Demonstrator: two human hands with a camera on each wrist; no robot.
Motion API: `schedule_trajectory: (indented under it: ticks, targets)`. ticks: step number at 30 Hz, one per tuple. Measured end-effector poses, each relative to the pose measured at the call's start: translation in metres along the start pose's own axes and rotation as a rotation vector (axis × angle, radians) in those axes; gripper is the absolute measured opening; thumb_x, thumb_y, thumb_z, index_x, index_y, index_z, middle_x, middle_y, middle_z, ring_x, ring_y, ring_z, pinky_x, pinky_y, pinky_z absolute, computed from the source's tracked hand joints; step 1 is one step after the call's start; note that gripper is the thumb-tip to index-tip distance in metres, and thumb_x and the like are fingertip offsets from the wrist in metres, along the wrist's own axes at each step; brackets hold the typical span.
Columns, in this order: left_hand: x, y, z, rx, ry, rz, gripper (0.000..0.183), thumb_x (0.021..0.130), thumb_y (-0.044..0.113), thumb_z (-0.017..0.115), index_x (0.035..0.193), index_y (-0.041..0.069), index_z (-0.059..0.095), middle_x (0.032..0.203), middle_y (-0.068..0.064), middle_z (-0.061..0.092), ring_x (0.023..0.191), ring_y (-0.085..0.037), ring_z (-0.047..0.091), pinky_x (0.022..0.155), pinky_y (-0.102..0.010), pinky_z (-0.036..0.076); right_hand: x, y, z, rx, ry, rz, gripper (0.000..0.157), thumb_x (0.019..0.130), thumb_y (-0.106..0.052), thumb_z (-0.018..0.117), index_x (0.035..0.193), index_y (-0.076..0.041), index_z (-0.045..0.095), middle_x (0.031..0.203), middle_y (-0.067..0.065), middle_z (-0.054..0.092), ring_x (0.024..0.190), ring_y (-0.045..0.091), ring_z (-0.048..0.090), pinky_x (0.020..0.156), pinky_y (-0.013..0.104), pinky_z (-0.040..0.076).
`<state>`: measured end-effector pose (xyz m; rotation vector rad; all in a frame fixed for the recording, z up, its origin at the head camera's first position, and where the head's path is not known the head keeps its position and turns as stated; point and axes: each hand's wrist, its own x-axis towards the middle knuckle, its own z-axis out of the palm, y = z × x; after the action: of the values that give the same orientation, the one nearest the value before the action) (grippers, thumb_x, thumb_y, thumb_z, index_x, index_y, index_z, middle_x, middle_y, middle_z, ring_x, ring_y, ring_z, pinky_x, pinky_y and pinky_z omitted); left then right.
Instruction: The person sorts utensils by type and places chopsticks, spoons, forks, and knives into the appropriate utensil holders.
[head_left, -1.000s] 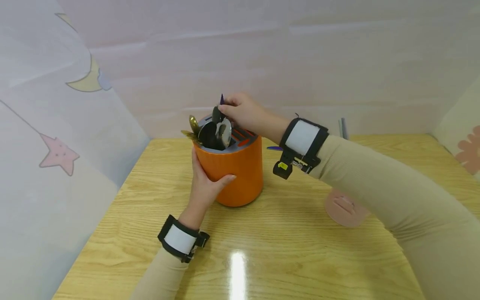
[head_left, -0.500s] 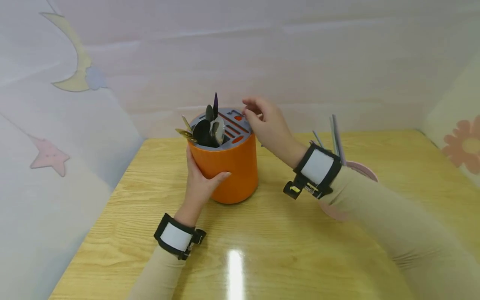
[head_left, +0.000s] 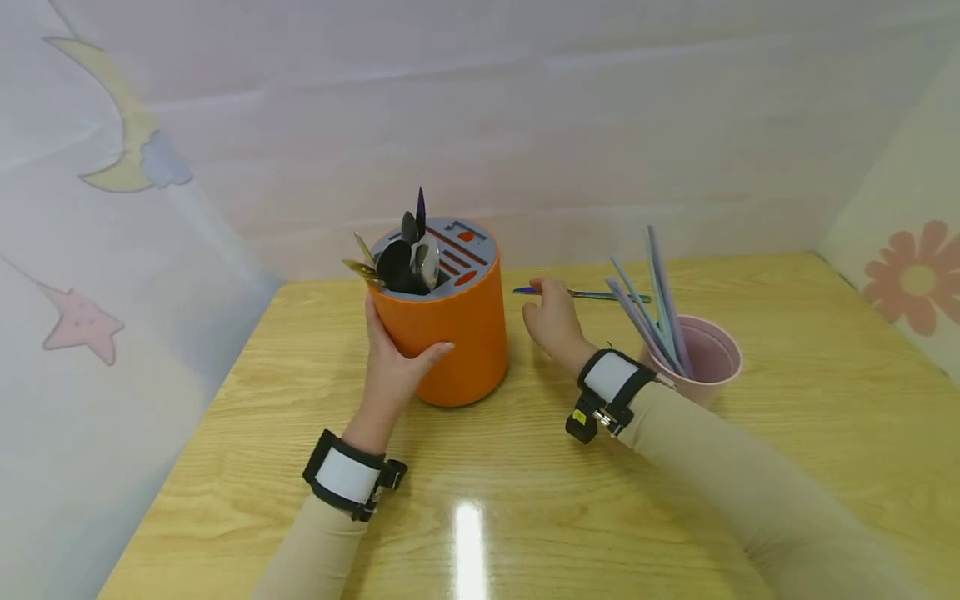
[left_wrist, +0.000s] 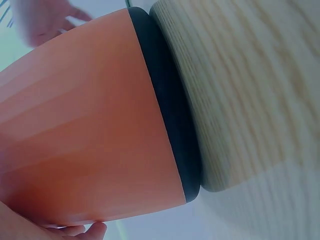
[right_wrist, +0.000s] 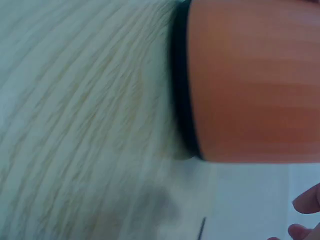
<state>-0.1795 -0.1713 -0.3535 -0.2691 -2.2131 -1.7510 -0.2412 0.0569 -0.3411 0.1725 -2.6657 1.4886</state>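
Note:
An orange utensil holder with a grey slotted top stands upright on the table. My left hand holds its side, thumb across the front and fingers round the left; in the left wrist view, fingertips press along its wall. Several spoons in black, silver and gold poke out of the top, along with a dark purple pointed piece. To the right of the holder, my right hand is over an iridescent table knife lying flat. Its fingers are apart from the knife in the right wrist view.
A pink cup with several pastel straws or sticks stands right of my right hand, partly behind the wrist strap. The wooden table meets a pale wall at the back.
My right hand has left the dark purple piece standing in the holder's top and moved right and down to the knife. The left hand keeps its hold on the holder.

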Motion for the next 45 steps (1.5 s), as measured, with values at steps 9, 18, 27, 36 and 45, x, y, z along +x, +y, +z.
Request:
schedule_trajectory:
  ticks: [9, 18, 27, 36, 45]
  targets:
    - [-0.01, 0.029, 0.0, -0.011, -0.007, -0.01, 0.139, 0.058, 0.072, 0.072, 0.154, 0.008, -0.006, 0.158, -0.016, 0.009, 0.139, -0.03, 0.024, 0.114, -0.046, 0.019, 0.022, 0.03, 0.005, -0.408, -0.194, 0.211, 0.063, 0.097, -0.017, 0.045, 0.148, 0.009, 0.022, 0.153, 0.032, 0.012, 0.138, 0.049, 0.018, 0.105, 0.066, 0.026]
    - [-0.012, 0.027, 0.001, -0.015, -0.013, -0.027, 0.136, 0.061, 0.068, 0.075, 0.154, 0.01, -0.006, 0.158, -0.015, 0.008, 0.139, -0.031, 0.024, 0.114, -0.046, 0.02, 0.038, 0.05, 0.003, -0.477, -0.193, 0.297, 0.064, 0.1, -0.024, 0.042, 0.151, 0.006, 0.019, 0.157, 0.029, 0.004, 0.14, 0.051, 0.007, 0.102, 0.07, 0.025]
    - [-0.016, 0.029, 0.002, 0.006, -0.023, -0.074, 0.137, 0.062, 0.067, 0.075, 0.154, 0.009, -0.008, 0.159, -0.015, 0.005, 0.14, -0.031, 0.022, 0.115, -0.046, 0.019, 0.048, 0.07, 0.006, -0.549, -0.139, 0.346, 0.062, 0.099, -0.024, 0.04, 0.15, 0.004, 0.019, 0.156, 0.028, 0.005, 0.14, 0.051, 0.004, 0.099, 0.073, 0.023]
    - [-0.009, -0.008, 0.003, 0.029, -0.004, -0.017, 0.131, 0.064, 0.067, 0.076, 0.155, 0.024, -0.007, 0.159, -0.005, 0.008, 0.139, -0.024, 0.025, 0.114, -0.046, 0.021, 0.043, 0.068, 0.008, -0.625, -0.165, 0.381, 0.067, 0.101, -0.029, 0.037, 0.151, 0.007, 0.013, 0.157, 0.028, 0.007, 0.141, 0.049, 0.006, 0.098, 0.073, 0.024]
    - [-0.005, -0.006, 0.002, 0.011, 0.005, 0.019, 0.125, 0.066, 0.066, 0.077, 0.154, 0.032, -0.005, 0.158, 0.003, 0.012, 0.136, -0.017, 0.028, 0.113, -0.043, 0.023, 0.017, 0.035, 0.016, -0.795, -0.215, 0.325, 0.055, 0.103, -0.025, 0.04, 0.14, 0.016, 0.035, 0.142, 0.037, 0.033, 0.127, 0.05, 0.036, 0.092, 0.062, 0.039]
